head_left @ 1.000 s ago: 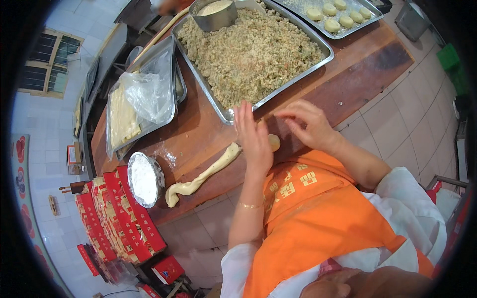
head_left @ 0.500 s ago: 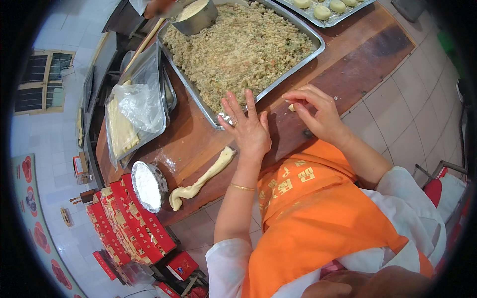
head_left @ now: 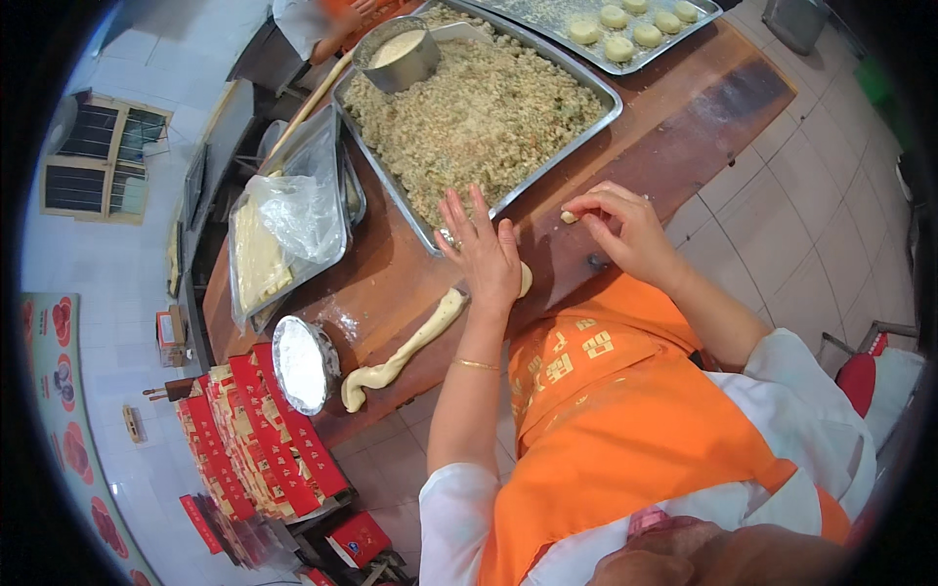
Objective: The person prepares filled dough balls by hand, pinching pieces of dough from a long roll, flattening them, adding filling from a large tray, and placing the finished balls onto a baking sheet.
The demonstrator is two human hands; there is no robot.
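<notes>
My left hand [head_left: 486, 256] lies palm down near the table's front edge, its fingers stretched out toward the tray's corner. A pale piece of dough [head_left: 526, 280] peeks out beside the heel of that hand; the rest is hidden beneath it. Between the thumb and fingers of my right hand [head_left: 630, 232] is a small dough lump [head_left: 569, 217], held just above the wood. To the left of my left wrist a long dough rope [head_left: 405, 350] lies along the table edge, its far-left end curled.
A deep metal tray [head_left: 572, 146] of crumbly filling holds a round metal container [head_left: 405, 66]. Flattened dough rounds sit on another tray [head_left: 674, 47]. At left are a plastic-covered dough tray [head_left: 342, 234], a bowl of white flour [head_left: 301, 366] and stacked red boxes [head_left: 256, 430]. Another person's hand [head_left: 337, 34] shows beyond.
The view has shifted slightly. My left hand has turned a little, and a dough piece now shows by its heel. My right fingers still pinch the small lump.
</notes>
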